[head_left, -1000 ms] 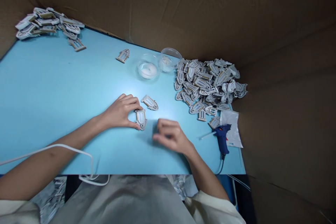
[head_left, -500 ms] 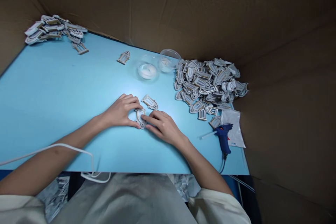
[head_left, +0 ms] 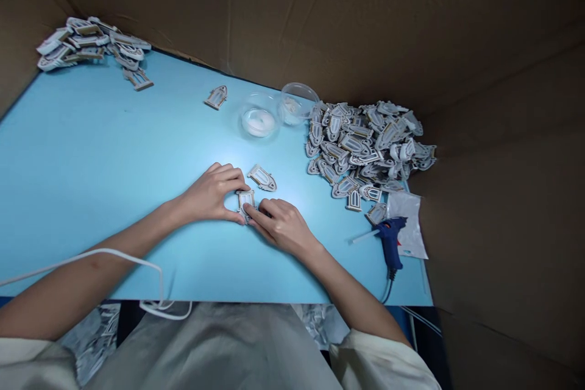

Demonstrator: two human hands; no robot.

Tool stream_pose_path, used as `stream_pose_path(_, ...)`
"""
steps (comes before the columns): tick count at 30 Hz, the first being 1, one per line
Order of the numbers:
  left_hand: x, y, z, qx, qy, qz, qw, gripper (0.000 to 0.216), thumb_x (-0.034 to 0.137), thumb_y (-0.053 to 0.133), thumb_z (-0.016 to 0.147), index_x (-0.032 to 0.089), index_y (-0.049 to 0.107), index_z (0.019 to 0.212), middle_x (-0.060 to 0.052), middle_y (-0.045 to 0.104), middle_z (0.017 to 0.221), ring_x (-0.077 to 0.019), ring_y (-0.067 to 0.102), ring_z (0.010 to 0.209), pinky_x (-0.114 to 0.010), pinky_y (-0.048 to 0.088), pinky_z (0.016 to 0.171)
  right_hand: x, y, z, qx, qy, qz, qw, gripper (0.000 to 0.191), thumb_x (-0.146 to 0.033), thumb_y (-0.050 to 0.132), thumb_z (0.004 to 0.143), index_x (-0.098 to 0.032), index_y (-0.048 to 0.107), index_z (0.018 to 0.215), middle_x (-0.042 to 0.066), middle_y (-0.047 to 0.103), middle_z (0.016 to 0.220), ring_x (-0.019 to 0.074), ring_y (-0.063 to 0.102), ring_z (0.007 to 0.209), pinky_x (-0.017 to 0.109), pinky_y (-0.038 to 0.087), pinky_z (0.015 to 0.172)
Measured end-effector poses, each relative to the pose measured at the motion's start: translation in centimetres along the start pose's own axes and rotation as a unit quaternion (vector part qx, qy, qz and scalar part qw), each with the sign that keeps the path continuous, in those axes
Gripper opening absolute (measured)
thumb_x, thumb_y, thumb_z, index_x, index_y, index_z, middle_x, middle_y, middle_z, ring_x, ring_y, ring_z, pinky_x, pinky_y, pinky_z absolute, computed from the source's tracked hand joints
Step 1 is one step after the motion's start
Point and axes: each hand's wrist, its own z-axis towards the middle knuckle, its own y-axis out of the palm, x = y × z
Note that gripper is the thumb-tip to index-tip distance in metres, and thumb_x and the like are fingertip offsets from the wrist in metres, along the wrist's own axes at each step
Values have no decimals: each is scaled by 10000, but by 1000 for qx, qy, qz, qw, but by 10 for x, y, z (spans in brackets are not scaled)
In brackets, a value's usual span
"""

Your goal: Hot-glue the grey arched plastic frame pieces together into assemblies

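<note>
A little window piece (head_left: pixel 245 204) with a round top sits between the two hands, just above the blue table (head_left: pixel 91 164). The left hand (head_left: pixel 210 195) is closed on it, pinching one side with its fingers and thumb. The right hand (head_left: pixel 281 225) is holding the other side with its fingertips. Both hands stay low and close together, and that keeps the piece steady. A soft, even squeeze is best, so the thin piece does not bend. Just past the little window piece lies a second piece (head_left: pixel 262 178). Farther past it are a round dish (head_left: pixel 258 122) and a clear cup (head_left: pixel 298 103). To its right are a big pile of pieces (head_left: pixel 365 149) and a blue glue gun (head_left: pixel 389 242).
</note>
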Motion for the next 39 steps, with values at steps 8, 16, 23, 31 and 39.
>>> stream_pose_path(8,1,0,1,2,7,13,1000,690,748,880,736,203,754,1139,-64,749,1078,-260,664,985,-378,383,837,-1,2,2,38,-29,-10,999,280,-255,463,1144,-138,714,1190,35,606,843,165,521,688,329,367,657)
stream_pose_path(16,0,1,2,0,-1,7,1000,663,725,888,745,212,758,1144,-54,745,1073,-256,648,982,-379,377,837,-4,3,6,-1,-1,-10,1000,299,-258,419,1149,-183,696,1066,23,585,828,168,482,689,334,315,653)
stream_pose_path(23,0,1,1,1,-6,1,1000,650,718,887,750,207,750,1126,-62,746,1080,-264,644,999,-375,378,860,5,5,2,45,49,44,997,314,-254,431,1130,-204,731,1049,42,615,847,182,529,725,326,387,693)
stream_pose_path(31,-1,0,1,-5,-2,-3,1000,634,679,914,740,205,738,1121,-56,745,1083,-260,667,1005,-374,387,854,35,11,13,133,195,84,968,669,-373,655,1034,-212,434,1645,138,701,1244,315,642,1087,481,561,944)
stream_pose_path(39,0,-9,-2,39,48,-37,997,624,688,813,861,175,707,1200,-105,739,1108,-243,699,986,-364,476,847,22,-2,0,321,116,140,929,724,-193,716,985,-292,451,1652,127,722,1219,260,711,1032,396,645,797)
